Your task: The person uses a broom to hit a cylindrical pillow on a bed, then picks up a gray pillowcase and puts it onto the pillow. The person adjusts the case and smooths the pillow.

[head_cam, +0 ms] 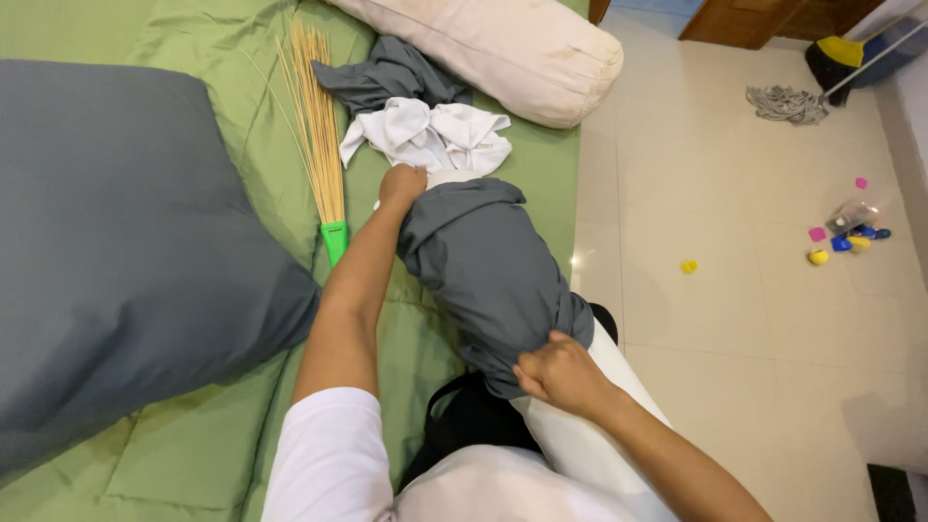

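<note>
the long bolster in a soft grey fabric cover (488, 275) lies on the green quilted bed (193, 445), its near end against the person's lap. it looks light, squashy and loose-skinned, best gripped by bunched cloth. the left hand (401, 184) is closed on the far end, the right hand (559, 372) pinches the near hem. the bolster inside is mostly hidden.
</note>
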